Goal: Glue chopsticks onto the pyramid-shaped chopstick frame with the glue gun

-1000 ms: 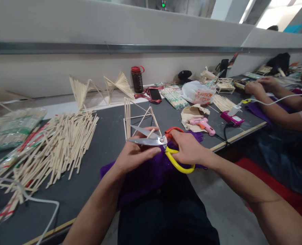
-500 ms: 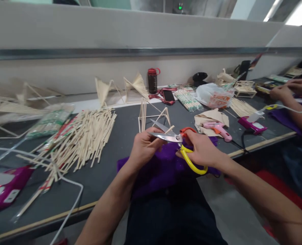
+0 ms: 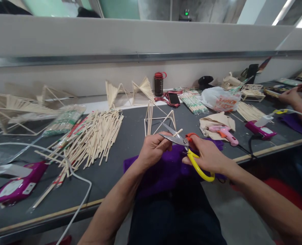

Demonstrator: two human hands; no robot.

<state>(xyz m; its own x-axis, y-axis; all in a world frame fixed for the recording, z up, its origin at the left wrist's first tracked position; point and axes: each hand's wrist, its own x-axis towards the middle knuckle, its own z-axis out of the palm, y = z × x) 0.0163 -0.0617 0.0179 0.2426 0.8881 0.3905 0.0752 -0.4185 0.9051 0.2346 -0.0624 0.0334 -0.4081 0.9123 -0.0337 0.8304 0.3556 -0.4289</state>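
My right hand (image 3: 208, 153) grips a pair of scissors (image 3: 200, 170) with one orange and one yellow handle. The blades stand apart and point left. Pinched in my left hand (image 3: 154, 148) is a thin wooden stick (image 3: 177, 132), its end poking out between the blades. My left fingers are close beside the lower blade; whether they touch it I cannot tell. Under both hands lies a purple cloth (image 3: 163, 170) over the table's edge and my lap. Just behind the hands stands a small stick frame (image 3: 148, 119).
A heap of loose sticks (image 3: 99, 136) lies to the left, near a magenta device (image 3: 20, 183) with a white cable. A pink glue gun (image 3: 223, 132) rests on brown paper at right. Twisted stick models (image 3: 143, 88) and a bottle (image 3: 158, 85) stand behind. Another person's hands (image 3: 291, 97) are far right.
The whole view has shifted, so everything sits slightly further right and lower. Both hands keep their hold on the stick and the scissors, with the blades still apart.
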